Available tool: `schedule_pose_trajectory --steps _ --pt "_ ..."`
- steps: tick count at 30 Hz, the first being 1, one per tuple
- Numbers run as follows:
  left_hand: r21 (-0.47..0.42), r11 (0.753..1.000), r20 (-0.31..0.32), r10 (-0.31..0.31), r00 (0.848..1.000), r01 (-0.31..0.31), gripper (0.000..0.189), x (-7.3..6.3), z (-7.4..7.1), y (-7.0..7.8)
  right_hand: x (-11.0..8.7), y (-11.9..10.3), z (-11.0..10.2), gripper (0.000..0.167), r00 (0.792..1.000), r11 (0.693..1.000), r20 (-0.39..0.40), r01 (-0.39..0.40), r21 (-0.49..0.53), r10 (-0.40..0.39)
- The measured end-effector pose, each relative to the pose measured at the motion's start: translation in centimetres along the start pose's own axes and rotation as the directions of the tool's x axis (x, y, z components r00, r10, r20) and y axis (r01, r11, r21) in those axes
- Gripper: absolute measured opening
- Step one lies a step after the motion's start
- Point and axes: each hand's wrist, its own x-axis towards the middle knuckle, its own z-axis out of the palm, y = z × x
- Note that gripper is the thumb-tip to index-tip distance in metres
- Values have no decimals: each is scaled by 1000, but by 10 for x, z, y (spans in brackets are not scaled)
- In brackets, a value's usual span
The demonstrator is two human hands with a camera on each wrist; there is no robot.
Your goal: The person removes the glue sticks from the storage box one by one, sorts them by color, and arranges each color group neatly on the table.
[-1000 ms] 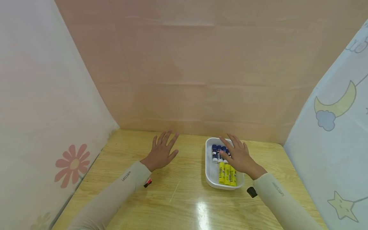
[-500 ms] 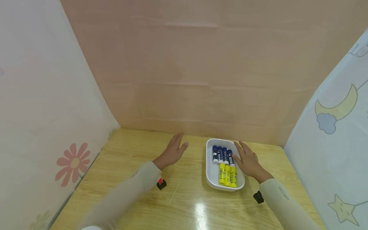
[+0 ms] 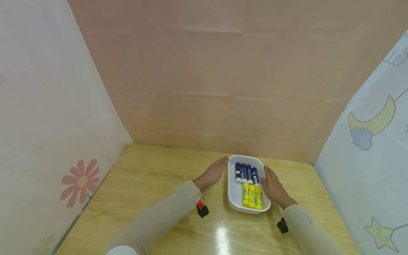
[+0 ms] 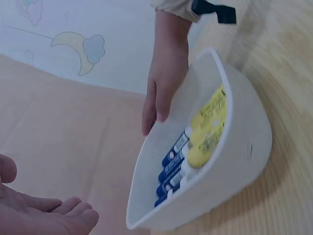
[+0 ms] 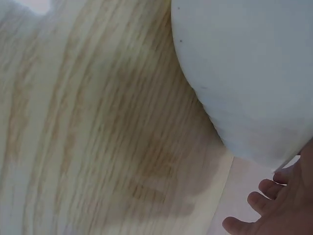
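Note:
A white plastic tray (image 3: pixel 233 198) stands on the table, holding several dark blue glue sticks (image 3: pixel 249 173) with white ends and three yellow ones (image 3: pixel 252 196) in a row in front. At its left side is my left hand (image 3: pixel 211 175), fingers straight and fingertips right by the rim; the left wrist view shows the palm apart from the tray. My right hand (image 3: pixel 275 187) lies along the right side, thumb at the rim. From the right wrist, the fingers (image 5: pixel 266 188) extend loosely beside the tray's outer wall. Neither hand grips anything.
The wooden table (image 3: pixel 153 170) meets a plain brownish back wall (image 3: pixel 197 88). A white side panel with a flower (image 3: pixel 82 181) rises on the left, another with a moon (image 3: pixel 376 120) on the right. The tray sits near the table's back edge.
My left hand has moved right, from the middle of the table to the tray's left side. The right hand has drawn back from over the glue sticks to the right rim.

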Motion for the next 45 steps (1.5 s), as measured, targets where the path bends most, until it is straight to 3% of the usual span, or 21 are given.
schedule_pose_trajectory --steps 3,6,11,16,23,27,29,33,40,45 --pt "-84 994 13 -65 998 66 59 6 11 0 -1 -1 2 58 1000 999 -5 -16 42 17" --pt "-189 977 44 -94 995 100 59 12 21 -2 -1 -1 5 58 1000 997 0 -28 71 28" --pt "-321 937 71 -123 990 139 57 21 32 -3 -1 4 10 58 999 995 21 -45 85 43" --pt "-439 881 71 -161 984 176 57 31 36 -9 2 3 11 58 999 995 32 -40 87 37" --pt "-550 815 40 -193 980 183 57 51 45 -16 8 3 12 58 999 998 19 -31 48 30" --pt "-617 767 -17 -236 971 176 57 66 57 -19 8 5 9 58 999 999 19 -30 21 29" --pt "-631 757 -59 -267 962 171 58 71 64 -21 6 5 7 59 999 999 24 -36 15 35" --pt "-636 752 -126 -324 938 174 58 79 75 -24 1 5 4 59 998 999 34 -54 7 53" --pt "-575 798 -209 -356 911 180 55 89 92 -26 3 9 3 59 998 999 33 -48 -6 48" --pt "-560 799 -225 -402 888 220 55 92 96 -25 4 13 4 59 998 999 37 -46 -5 47"
